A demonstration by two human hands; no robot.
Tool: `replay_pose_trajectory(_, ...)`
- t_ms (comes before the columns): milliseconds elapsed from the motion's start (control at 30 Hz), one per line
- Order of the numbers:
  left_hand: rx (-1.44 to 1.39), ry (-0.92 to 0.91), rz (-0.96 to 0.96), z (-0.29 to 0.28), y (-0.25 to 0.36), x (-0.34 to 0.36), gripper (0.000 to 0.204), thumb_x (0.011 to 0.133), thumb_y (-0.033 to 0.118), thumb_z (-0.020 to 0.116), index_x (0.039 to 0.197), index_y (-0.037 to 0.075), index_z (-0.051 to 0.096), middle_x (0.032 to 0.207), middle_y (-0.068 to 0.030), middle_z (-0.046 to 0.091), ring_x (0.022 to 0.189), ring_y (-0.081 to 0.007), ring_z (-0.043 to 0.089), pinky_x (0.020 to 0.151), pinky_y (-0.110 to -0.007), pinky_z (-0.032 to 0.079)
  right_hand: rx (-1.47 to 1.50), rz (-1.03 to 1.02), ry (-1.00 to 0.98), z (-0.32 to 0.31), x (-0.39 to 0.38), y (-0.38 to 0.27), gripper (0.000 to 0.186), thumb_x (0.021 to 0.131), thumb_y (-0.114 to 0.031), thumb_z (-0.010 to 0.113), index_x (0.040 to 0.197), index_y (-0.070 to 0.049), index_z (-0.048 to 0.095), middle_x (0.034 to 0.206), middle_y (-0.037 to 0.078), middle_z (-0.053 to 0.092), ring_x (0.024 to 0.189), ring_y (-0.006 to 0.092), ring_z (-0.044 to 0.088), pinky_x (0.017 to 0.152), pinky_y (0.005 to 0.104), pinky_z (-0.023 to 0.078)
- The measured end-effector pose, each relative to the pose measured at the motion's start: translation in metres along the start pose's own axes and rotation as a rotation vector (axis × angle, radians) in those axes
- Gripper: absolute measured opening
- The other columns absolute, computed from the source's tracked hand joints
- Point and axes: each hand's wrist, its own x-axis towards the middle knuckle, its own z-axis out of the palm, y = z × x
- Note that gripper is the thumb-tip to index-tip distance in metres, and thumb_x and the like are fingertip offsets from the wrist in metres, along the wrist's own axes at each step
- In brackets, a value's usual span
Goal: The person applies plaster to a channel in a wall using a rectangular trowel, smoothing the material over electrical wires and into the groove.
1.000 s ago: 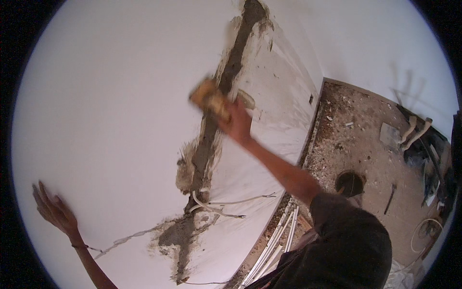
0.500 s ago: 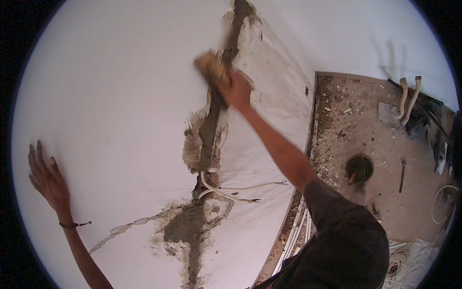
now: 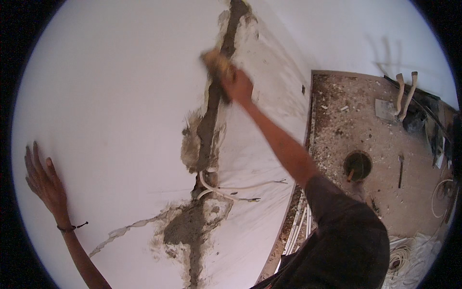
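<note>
Where the grey mortar strip ran down the white wall, a tan block lay across its upper stretch, between the wall's bare side and the stained patch facing the corner with the second wall. The block was yellowish-brown, roughly rectangular and tilted, with a darker grey part reaching down beside the fingers; blur hid its finer outline, and whether it pressed on the mortar could not be told. The right hand was closed around the block's near side, its knuckles bent and the bare forearm stretched out from a dark sleeve.

The left hand held nothing: it was open, laid flat against the wall well apart from the strip, its fingers loosely spread and a thin dark bracelet around the wrist. Between that wrist and the strip's lower part ran a jagged crack. Pale cables came out of a gap in the strip, pointing toward the wall's edge along the floor. Near the floor's far edge stood two pale handles; a round hole opened closer in.
</note>
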Motion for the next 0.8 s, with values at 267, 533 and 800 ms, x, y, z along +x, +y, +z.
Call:
replay_pose_trajectory(267,-0.11,0.043,0.027,-0.003,0.006,-0.001,0.051,0.099,0.051,0.026,0.144,0.03,0.033,0.15,-0.0022,0.031,0.139,-0.0222,0.028,0.111,-0.056,0.019,0.047,-0.057,-0.164,-0.014,-0.094,-0.034,0.056,0.077,-0.034,0.07,0.125,-0.009,0.055,0.095,0.015,0.059,0.082,0.0337,0.061,0.071,0.0425,0.049)
replay_pose_trajectory(533,-0.108,0.053,0.001,0.004,-0.005,-0.007,0.052,0.097,0.054,0.028,0.142,0.03,0.036,0.149,-0.0024,0.033,0.138,-0.0233,0.029,0.111,-0.057,0.018,0.159,-0.201,-0.322,-0.059,-0.178,-0.072,0.061,0.068,-0.023,0.078,0.124,-0.009,0.057,0.087,0.014,0.053,0.072,0.0304,0.057,0.062,0.0383,0.048)
replay_pose_trajectory(800,-0.051,0.052,-0.008,0.009,-0.01,-0.012,0.052,0.097,0.054,0.028,0.142,0.03,0.036,0.149,-0.0029,0.033,0.138,-0.0233,0.03,0.112,-0.056,0.019,0.232,-0.291,-0.34,-0.064,-0.192,-0.09,0.056,0.068,-0.023,0.079,0.118,-0.008,0.059,0.094,0.016,0.056,0.082,0.0314,0.061,0.065,0.0392,0.05)
